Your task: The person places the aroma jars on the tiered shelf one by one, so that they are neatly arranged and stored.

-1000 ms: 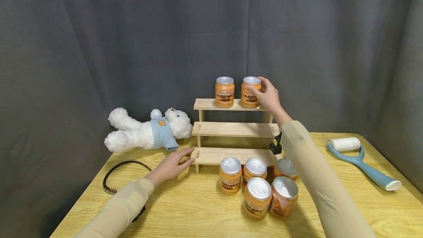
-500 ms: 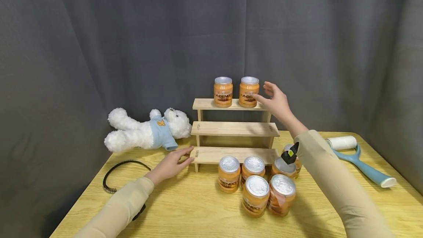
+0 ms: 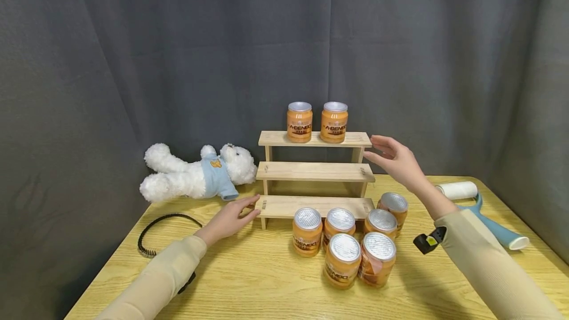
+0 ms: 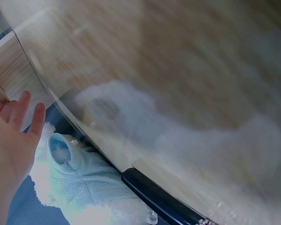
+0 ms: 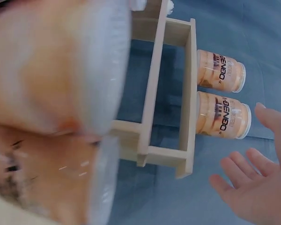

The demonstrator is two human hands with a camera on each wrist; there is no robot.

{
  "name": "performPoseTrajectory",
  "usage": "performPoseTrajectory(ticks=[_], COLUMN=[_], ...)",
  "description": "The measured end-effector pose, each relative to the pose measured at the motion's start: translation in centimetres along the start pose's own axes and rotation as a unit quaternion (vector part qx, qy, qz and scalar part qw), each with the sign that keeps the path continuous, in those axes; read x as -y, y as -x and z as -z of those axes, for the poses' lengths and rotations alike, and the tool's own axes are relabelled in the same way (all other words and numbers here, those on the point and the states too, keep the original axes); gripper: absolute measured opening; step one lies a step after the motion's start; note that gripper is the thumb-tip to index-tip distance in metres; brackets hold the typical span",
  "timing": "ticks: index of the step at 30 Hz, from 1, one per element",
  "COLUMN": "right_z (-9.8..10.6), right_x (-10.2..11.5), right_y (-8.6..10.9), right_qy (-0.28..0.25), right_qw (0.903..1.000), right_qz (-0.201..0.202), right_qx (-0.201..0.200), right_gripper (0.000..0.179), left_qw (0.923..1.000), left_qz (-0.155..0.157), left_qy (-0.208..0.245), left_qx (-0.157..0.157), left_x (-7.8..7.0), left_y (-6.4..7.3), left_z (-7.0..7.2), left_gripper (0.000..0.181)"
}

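Two orange jars with silver lids, a left jar (image 3: pixel 300 123) and a right jar (image 3: pixel 334 123), stand upright on the top step of a three-step wooden rack (image 3: pixel 315 172). My right hand (image 3: pixel 397 162), fingers loosely bent and holding nothing, is beside the rack's right end at about top-step height. At the bottom step's left end, my left hand (image 3: pixel 228 219) has its fingertips right at the edge, the fingers relaxed. More of the same jars stand in a group before the rack, among them a front jar (image 3: pixel 342 261) and a rear right jar (image 3: pixel 393 206).
A white teddy bear (image 3: pixel 191 181) in a blue shirt lies left of the rack. In front of it is a black headband (image 3: pixel 144 233). A lint roller (image 3: pixel 493 228) with a blue handle lies at the right of the wooden table (image 3: pixel 249 280). Grey curtain (image 3: pixel 222 53) hangs behind.
My right hand has let go of the right jar on the top step and moved right and down, away from it. The left hand has stayed at the bottom step.
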State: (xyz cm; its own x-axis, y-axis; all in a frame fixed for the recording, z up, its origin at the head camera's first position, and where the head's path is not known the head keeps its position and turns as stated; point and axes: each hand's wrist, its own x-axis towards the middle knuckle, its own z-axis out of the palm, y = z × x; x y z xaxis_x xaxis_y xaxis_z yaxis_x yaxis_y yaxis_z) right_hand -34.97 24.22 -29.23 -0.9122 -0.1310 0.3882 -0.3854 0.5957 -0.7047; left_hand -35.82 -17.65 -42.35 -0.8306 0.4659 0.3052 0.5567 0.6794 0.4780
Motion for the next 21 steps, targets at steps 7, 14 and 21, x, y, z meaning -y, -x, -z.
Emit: performPoseTrajectory(ticks=[7,14,21], right_z=[0.6,0.3,0.2], right_x=[-1.8,-4.2,-6.6], right_y=[3.1,5.3,6.8], right_qy=[0.005,-0.003,0.035], right_qw=[0.9995,0.999,0.9955], right_qz=[-0.003,0.008,-0.006], right_qx=[0.031,0.044,0.088], right_gripper=[0.063,0.056,0.051], left_qw=[1.0,0.9999,0.9998], left_qz=[0.0,0.006,0.009], left_qy=[0.002,0.01,0.02], left_qx=[-0.001,0.001,-0.001], left_x=[0.2,-0.1,-0.1], left_y=[0.0,0.0,0.1], left_z=[-0.1,0.2,0.0], left_gripper=[0.055,0.055,0.054])
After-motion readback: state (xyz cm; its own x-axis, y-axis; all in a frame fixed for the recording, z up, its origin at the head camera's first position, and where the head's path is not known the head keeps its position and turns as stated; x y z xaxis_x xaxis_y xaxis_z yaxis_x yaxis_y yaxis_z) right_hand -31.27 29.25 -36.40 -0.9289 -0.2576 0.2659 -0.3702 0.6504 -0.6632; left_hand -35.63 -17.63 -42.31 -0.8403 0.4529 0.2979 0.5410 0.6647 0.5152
